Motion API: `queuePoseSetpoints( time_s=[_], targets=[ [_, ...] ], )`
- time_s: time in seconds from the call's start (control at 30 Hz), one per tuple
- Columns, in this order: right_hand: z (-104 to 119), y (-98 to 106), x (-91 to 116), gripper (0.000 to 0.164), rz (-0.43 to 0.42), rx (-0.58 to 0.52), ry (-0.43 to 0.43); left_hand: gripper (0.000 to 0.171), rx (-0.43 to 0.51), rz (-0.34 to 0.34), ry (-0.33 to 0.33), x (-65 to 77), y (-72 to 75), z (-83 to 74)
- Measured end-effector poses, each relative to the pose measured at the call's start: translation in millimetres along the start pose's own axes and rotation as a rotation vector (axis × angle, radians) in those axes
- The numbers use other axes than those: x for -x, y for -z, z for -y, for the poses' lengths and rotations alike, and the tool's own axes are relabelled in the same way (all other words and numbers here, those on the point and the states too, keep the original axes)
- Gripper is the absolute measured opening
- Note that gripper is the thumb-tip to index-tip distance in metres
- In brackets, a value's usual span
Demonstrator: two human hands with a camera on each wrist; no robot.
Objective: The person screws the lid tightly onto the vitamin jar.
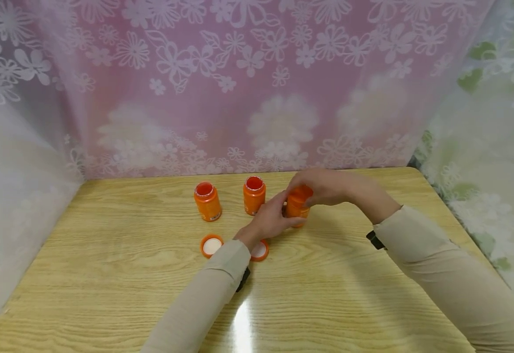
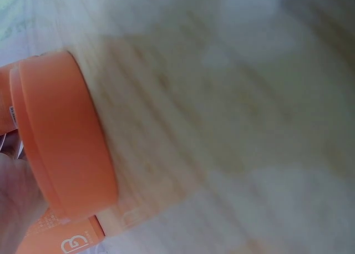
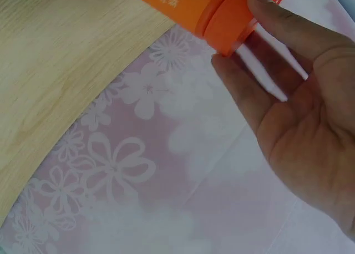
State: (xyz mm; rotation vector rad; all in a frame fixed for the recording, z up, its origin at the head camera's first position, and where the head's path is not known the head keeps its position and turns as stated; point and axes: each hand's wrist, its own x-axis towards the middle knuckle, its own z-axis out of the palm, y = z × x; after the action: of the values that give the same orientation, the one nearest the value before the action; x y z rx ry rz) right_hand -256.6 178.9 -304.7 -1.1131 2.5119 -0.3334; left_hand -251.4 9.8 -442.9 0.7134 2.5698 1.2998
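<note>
An orange jar (image 1: 295, 212) stands upright at the table's right of centre. My left hand (image 1: 271, 218) holds it low from the left, thumb across its front. From above, my right hand (image 1: 325, 186) grips the orange lid (image 1: 302, 192) at the jar's top. The right wrist view has the thumb and fingertips round the ribless side of that lid (image 3: 230, 24), above the printed jar body (image 3: 180, 4). Under my left wrist lies a loose orange lid (image 1: 262, 251), partly hidden by the arm; it looms large in the left wrist view (image 2: 72, 137).
Two uncapped orange jars stand to the left, one far left (image 1: 208, 203) and one in the middle (image 1: 254, 198). Another loose lid (image 1: 213, 245) lies white inside up. The wooden table (image 1: 107, 274) meets a floral curtain (image 1: 221, 98) at its back edge.
</note>
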Motion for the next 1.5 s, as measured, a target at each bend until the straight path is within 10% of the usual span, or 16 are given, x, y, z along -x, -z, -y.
queuePoseSetpoints(
  time_s=[0.47,0.83,1.5],
  targets=[
    [19.6,-16.1,-8.3,0.043,-0.148,0.208,-0.357,0.046,-0.016,-0.013,-0.011,1.5,0.0,-1.6],
    [1.6,2.7,-1.7,0.038,0.005,-0.002,0.044,0.070,-0.023,-0.010,0.003,1.0,0.5,-0.8],
    [7.7,-25.6,2.7,0.036,-0.221,0.130,-0.025,0.072,-0.084,-0.032,0.011,0.1,-2.2,-2.0]
  ],
)
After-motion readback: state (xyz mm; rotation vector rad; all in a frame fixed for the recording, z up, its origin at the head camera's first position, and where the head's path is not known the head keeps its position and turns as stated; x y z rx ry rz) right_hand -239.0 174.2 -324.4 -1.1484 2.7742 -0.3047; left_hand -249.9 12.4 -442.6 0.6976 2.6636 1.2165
